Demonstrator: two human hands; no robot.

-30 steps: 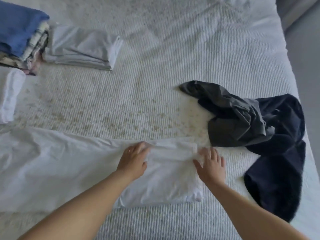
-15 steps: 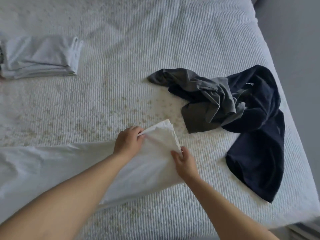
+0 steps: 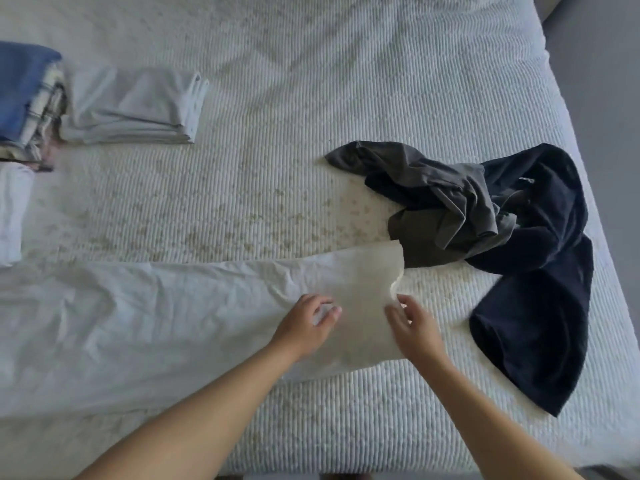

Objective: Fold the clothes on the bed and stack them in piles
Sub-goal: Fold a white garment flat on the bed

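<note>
A: Far left we log a finished stack, blue cloth on top and patterned layers under it. Just beside it sits a folded pale pile, and a small white folded piece lies below the stack at the frame edge.

B: So three lots count as done, in our judgement. Next?

A: A long white garment lies flat across the near part of the bed, creased, its right end doubled or curled up. We take this as the piece in hand, barely begun.

B: And our hands?

A: The left hand rests on the white cloth with fingers loosely bent, gripping nothing that we can see. The right hand sits at the cloth's right edge, fingers spread; it is blurred, so we cannot tell whether it pinches the hem.

B: Further right?

A: A crumpled grey garment, touching the white cloth's upturned corner, lies tangled with a dark navy garment near the bed's right edge. Both are unfolded. We judge three pieces are left to fold.
</note>
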